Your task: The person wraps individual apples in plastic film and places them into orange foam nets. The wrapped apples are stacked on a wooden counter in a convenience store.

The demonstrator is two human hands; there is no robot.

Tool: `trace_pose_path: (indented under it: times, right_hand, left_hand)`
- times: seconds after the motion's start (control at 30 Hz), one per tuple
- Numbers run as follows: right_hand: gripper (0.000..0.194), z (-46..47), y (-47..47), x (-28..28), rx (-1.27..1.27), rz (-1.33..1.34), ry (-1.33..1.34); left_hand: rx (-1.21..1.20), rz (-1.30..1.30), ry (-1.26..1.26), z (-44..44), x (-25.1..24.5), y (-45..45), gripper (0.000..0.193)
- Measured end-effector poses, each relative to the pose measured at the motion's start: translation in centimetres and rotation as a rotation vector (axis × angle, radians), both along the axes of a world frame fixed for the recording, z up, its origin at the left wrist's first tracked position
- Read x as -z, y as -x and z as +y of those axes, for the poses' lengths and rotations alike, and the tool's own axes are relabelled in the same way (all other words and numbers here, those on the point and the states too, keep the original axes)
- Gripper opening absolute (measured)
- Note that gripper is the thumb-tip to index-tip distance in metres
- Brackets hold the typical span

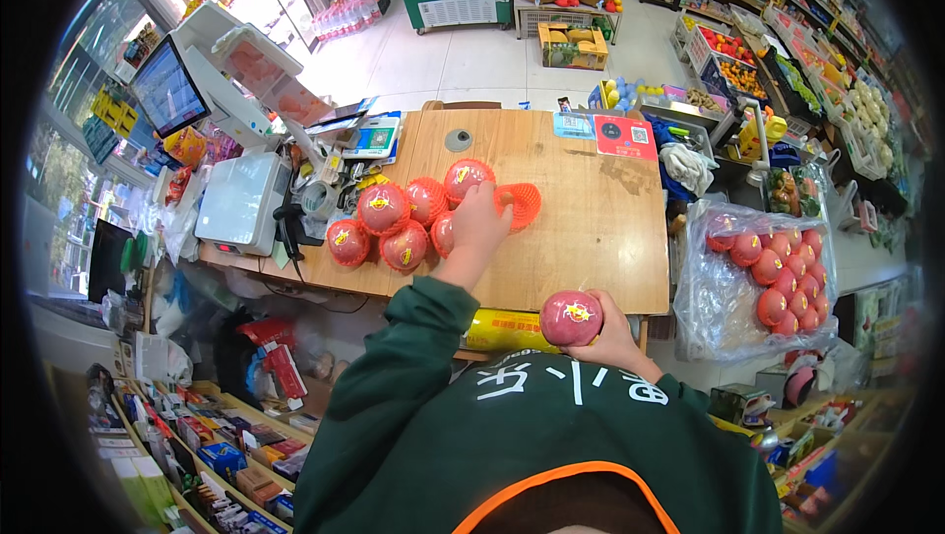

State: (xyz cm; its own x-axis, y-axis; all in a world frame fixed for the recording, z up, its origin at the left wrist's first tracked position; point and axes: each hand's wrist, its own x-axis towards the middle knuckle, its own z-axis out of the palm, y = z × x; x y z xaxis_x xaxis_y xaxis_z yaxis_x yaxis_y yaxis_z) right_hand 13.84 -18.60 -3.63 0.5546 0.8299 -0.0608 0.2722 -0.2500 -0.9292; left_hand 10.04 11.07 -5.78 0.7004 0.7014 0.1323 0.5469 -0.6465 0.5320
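My right hand [609, 335] holds a large red apple [571, 318] with a yellow sticker, just off the near edge of the wooden counter [583, 239]. My left hand [480, 222] reaches over the counter, its fingers at the left rim of a red foam net sleeve [523, 205] that lies with its opening showing; whether they grip it is not plain. Left of that hand, several apples in red foam nets stand grouped, among them one at the back [466, 178] and one at the front left [348, 242].
Right of the counter, a plastic-lined box [716, 312] holds more netted apples. A white scale [240, 202], a handheld barcode scanner [289, 227] and a monitor [171, 87] stand left. Payment-code cards [624, 137] lie at the back right. A yellow roll [509, 329] sits below the near edge.
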Motion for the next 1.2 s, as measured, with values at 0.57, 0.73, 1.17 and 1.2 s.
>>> trace_pose_path:
  times: [0.57, 0.73, 1.17, 1.2]
  right_hand:
    - [0.087, 2.3, -3.0, -3.4, -0.108, -0.335, -0.044]
    - [0.083, 2.6, -2.5, -3.8, -0.095, -0.076, -0.123]
    - [0.079, 2.0, -2.0, -5.0, -0.106, -0.285, -0.209]
    - [0.078, 1.9, -2.0, -5.0, -0.116, -0.322, -0.206]
  left_hand:
    - [0.423, -0.212, 0.202, -5.9, -4.6, 3.4, 0.011]
    - [0.571, -0.392, 0.398, -5.7, -4.3, 5.9, 0.014]
    - [0.442, -0.615, 1.748, -9.6, -2.5, 7.1, 0.077]
    - [0.412, -0.684, 1.780, -9.6, -2.6, 7.1, 0.077]
